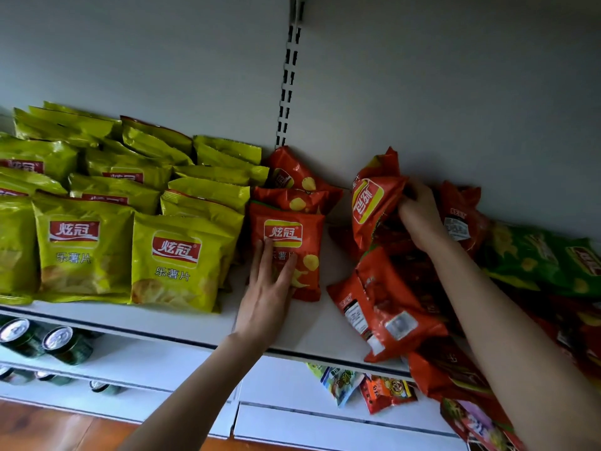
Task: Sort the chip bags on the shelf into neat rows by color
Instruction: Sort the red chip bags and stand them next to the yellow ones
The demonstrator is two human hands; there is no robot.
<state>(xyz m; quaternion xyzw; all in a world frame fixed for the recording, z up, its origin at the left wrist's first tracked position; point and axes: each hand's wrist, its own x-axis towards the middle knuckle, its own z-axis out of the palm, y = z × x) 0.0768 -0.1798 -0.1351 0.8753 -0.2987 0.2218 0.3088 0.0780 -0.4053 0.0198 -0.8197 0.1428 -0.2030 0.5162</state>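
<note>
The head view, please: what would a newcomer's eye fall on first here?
Neat rows of yellow-green chip bags fill the left of the shelf. Beside them the left hand rests flat on the front bag of a short orange row. To the right, the right hand grips a tilted orange bag atop a jumbled orange pile.

Bag rows (97, 222) left on shelf (182, 323), bag pile (400, 307) right (cans (61, 343) beneath)
</note>
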